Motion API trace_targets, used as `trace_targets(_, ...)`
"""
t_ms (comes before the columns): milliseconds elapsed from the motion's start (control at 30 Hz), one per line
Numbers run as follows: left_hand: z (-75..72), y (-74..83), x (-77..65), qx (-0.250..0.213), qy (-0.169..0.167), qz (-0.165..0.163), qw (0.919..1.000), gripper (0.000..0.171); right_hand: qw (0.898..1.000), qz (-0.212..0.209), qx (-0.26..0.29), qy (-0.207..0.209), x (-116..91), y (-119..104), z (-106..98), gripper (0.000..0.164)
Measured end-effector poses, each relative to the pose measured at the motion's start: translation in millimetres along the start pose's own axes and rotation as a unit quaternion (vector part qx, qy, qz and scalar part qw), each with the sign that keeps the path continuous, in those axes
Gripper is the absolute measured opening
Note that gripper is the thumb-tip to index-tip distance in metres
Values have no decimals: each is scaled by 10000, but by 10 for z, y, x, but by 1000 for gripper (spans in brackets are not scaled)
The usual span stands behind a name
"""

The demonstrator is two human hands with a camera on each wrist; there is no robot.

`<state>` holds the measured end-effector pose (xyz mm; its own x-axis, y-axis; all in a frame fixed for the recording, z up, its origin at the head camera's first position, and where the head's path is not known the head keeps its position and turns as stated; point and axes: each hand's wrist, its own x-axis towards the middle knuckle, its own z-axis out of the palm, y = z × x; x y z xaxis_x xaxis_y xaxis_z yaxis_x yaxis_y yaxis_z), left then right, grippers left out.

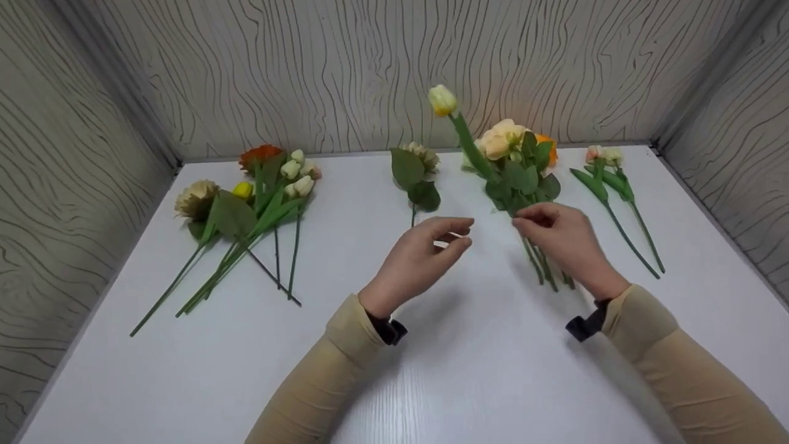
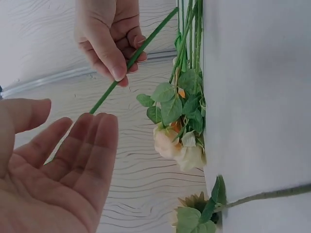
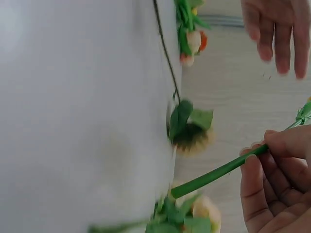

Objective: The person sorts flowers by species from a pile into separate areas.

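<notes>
My right hand (image 1: 566, 243) pinches the green stem (image 3: 214, 175) of a tulip between thumb and fingers, above the table. Its pale yellow-white bloom (image 1: 442, 100) points up and to the left, with one long leaf below it. Apart from the stem in the head view, my left hand (image 1: 422, 254) hovers with fingers extended and holds nothing. Behind and below the right hand lies a bunch of cream and orange flowers (image 1: 502, 140) with green leaves. Beyond the left hand lies a single beige flower (image 1: 425, 155), partly covered by its leaves.
On the left side of the white table (image 1: 481, 370) lies a loose group of flowers, including a red-orange bloom (image 1: 260, 155), a yellow tulip (image 1: 243, 190) and a beige flower (image 1: 196, 198). Two pale tulips (image 1: 607, 157) lie at the right. A wood-patterned back wall (image 1: 345, 74) borders the table.
</notes>
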<state>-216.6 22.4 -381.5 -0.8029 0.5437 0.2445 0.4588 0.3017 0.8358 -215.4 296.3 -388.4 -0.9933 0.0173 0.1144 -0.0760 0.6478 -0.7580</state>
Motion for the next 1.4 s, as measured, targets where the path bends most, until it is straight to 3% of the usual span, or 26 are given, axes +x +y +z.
trace_targets(67, 78, 52, -45, 803, -252, 416, 9956, 39, 9988, 180, -396, 205, 41, 171, -253, 42)
trace_targets(133, 174, 103, -78, 1698, -524, 887, 9801, 41, 9951, 337, -831, 423, 79, 357, -506, 42)
trace_targets(167, 227, 122, -91, 2162, -661, 1123, 9676, 44, 9925, 390, -1036, 515, 93, 452, -626, 42)
trace_targets(233, 341, 150, -111, 3067, -921, 1556, 9345, 51, 9875, 520, -1361, 605, 109, 639, -841, 40)
trace_targets(333, 502, 153, -140, 3937, -1260, 1928, 8899, 60, 9821, 795, -1605, 581, 96, 873, -1076, 39)
trace_targets(400, 581, 141, -154, 4232, -1415, 2001, 8723, 64, 9803, 979, -1628, 542, 63, 997, -1182, 37)
trace_targets(433, 605, 123, -161, 4300, -1465, 1974, 8687, 65, 9796, 1076, -1619, 514, 62, 1056, -1204, 37)
trace_targets(800, 624, 68, -156, 4288, -1612, 1821, 8701, 63, 9753, 1129, -1860, 384, 25, 1453, -1193, 32)
trace_targets(1233, 605, 44, -150, 4262, -1706, 1698, 8720, 59, 9758, 1251, -1757, 368, 51, 1379, -1209, 36)
trace_targets(1400, 605, 28, -128, 4271, -1694, 1705, 8717, 59, 9762, 1168, -1739, 566, 29, 1330, -1191, 37)
